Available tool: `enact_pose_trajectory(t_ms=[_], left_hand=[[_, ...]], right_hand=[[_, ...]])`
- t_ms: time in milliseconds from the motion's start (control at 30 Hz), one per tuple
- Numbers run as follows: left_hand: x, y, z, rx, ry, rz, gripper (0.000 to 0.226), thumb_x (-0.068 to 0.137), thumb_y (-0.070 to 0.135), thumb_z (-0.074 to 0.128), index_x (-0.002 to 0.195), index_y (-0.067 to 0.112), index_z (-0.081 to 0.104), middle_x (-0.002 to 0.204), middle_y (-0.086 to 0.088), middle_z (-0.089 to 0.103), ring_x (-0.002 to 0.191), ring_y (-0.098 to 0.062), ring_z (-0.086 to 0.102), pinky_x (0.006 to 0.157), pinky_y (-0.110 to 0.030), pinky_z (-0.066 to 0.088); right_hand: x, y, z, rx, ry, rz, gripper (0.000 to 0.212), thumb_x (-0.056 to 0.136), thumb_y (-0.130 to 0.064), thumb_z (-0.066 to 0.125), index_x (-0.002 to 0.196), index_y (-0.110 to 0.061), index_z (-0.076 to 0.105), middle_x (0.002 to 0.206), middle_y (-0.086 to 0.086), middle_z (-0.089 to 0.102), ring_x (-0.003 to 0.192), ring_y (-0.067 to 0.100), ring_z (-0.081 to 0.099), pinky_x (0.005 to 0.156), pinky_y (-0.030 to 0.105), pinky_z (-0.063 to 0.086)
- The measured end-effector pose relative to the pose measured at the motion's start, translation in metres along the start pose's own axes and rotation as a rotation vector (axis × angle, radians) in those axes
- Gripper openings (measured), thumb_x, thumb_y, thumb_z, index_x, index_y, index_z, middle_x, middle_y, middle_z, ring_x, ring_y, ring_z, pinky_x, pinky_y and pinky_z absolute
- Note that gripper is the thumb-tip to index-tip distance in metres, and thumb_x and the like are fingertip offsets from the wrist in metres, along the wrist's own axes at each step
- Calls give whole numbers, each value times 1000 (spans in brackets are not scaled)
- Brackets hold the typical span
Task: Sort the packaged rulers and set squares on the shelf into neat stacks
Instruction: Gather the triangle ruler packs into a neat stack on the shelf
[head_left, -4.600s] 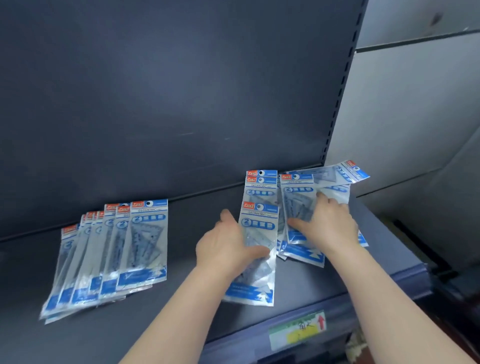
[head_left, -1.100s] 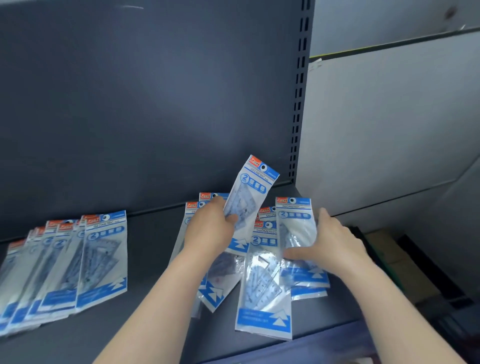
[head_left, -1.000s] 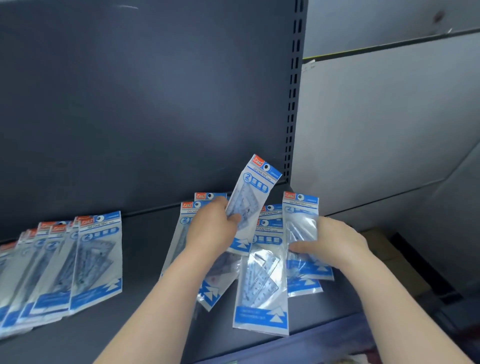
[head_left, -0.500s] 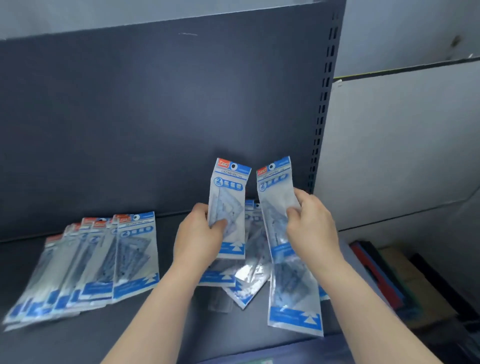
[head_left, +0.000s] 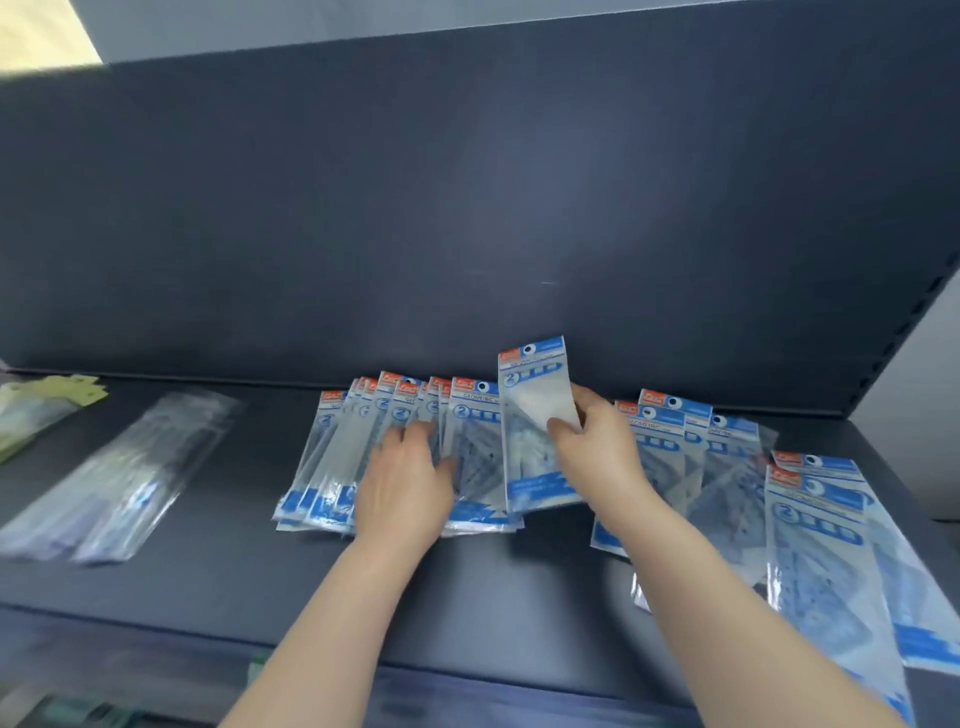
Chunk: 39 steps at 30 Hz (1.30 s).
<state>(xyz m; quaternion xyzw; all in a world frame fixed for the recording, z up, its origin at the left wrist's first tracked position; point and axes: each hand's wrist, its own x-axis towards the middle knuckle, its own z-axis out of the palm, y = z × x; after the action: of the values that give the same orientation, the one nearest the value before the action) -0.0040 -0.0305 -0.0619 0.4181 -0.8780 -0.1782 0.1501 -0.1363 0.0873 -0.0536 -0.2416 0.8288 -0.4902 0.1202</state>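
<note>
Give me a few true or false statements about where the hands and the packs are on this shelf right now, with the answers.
1. The right hand grips one blue-topped pack beside the fanned row. True.
2. The left hand holds a pack up in the air. False: it lies flat, fingers straight, on the fanned row.
3. Long clear packs lie on the shelf to the left of the fanned row. True.
4. The right-side packs form one squared-up stack. False: they overlap loosely at different angles.
</note>
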Motion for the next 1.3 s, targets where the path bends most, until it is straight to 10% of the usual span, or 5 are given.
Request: enact_pose_trajectory(t_ms=[633, 900, 1133, 1300], left_hand=[[20, 11, -15, 314, -359, 335, 68, 59, 44, 78, 123, 33, 57, 123, 4, 49, 115, -20, 47, 84, -33, 50], [1, 84, 26, 154, -402, 415, 43, 85, 49, 64, 120, 25, 58, 116, 3, 64, 108, -21, 59, 82, -33, 48], [-31, 129, 72, 206, -255, 400, 76, 78, 68, 61, 128, 14, 45, 126, -6, 46, 117, -28, 44, 88, -38, 44], [-40, 159, 77, 66, -305, 491, 47, 80, 58, 64, 113, 24, 58, 109, 4, 59, 103, -22, 57, 76, -33, 46]], right_hand=[[-35, 8, 27, -375, -268, -125, 36, 86, -11, 57, 120, -22, 65, 127, -3, 57, 119, 16, 51, 97, 23, 39], [-49, 44, -45, -586, 3, -51, 39, 91, -17, 50, 127, -29, 59, 130, -6, 56, 122, 20, 47, 91, 31, 43], [-62, 83, -107, -785, 63, 72, 39, 87, -48, 53, 124, -34, 58, 128, -5, 54, 119, 23, 43, 89, 35, 42], [-62, 100, -121, -668, 105, 2, 36, 91, -18, 48, 123, -29, 59, 120, -3, 59, 113, 26, 50, 83, 36, 44]])
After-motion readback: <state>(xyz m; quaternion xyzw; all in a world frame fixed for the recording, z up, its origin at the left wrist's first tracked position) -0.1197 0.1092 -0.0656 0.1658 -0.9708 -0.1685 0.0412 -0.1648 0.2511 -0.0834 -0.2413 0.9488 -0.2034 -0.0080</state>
